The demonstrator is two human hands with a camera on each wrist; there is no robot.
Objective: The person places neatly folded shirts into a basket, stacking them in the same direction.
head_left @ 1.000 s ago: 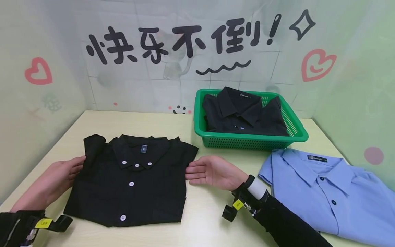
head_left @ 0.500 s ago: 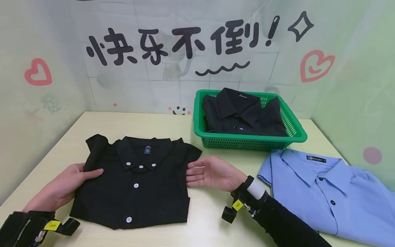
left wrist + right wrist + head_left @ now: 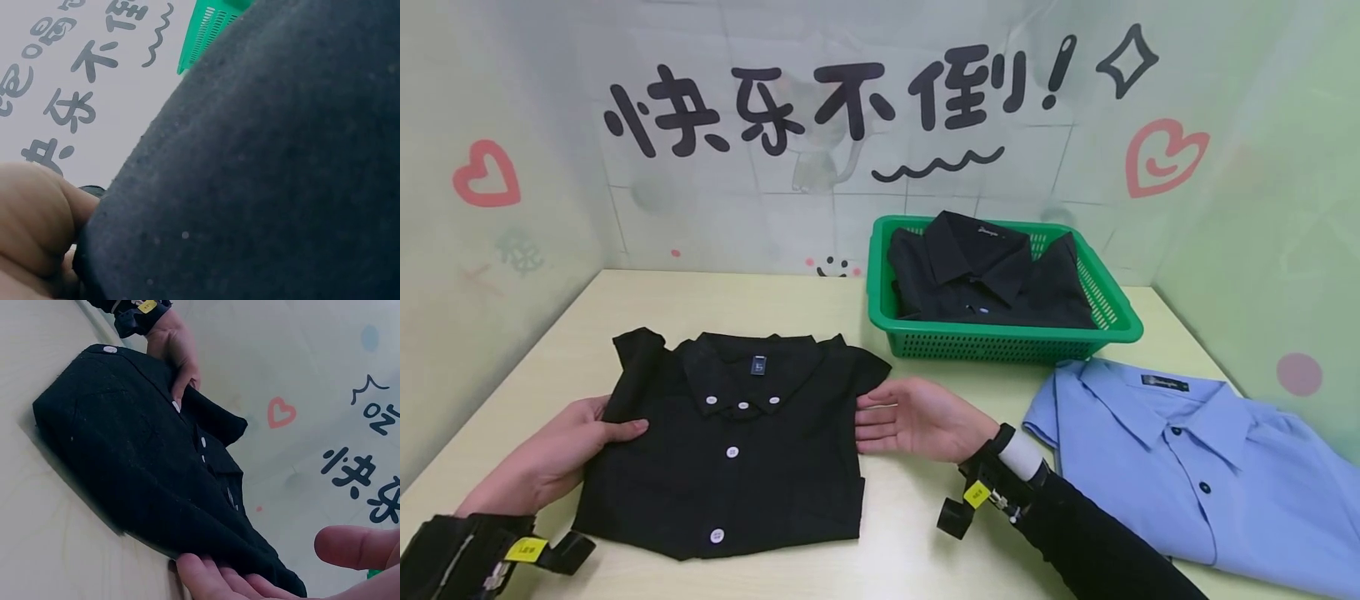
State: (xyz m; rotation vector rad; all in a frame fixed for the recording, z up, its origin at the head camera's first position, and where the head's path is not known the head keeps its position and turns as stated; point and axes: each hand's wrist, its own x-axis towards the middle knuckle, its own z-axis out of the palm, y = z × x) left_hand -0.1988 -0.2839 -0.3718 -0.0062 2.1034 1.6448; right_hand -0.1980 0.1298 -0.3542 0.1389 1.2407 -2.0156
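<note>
A black folded shirt [image 3: 730,450] with white buttons and a button-down collar lies on the table, collar toward the wall. My left hand [image 3: 568,450] grips its left edge, thumb on top and the other fingers hidden beneath the cloth. In the left wrist view the dark fabric fills most of the picture beside that hand [image 3: 37,219]. My right hand [image 3: 917,419] rests at the shirt's right edge, palm facing it. Seen from the right wrist, its fingertips [image 3: 194,569] touch the edge from the side, while the thumb [image 3: 356,545] stays apart from the cloth.
Behind, to the right, a green plastic basket [image 3: 1000,340] holds another folded black shirt [image 3: 977,275]. A light blue folded shirt [image 3: 1180,467] lies at the right of the table [image 3: 752,304]. Printed curtain-like walls [image 3: 700,217] enclose the back and sides.
My left hand has moved right from beside the shirt and laid its thumb over the left edge. The black shirt has shifted slightly right against my right hand, which has hardly moved.
</note>
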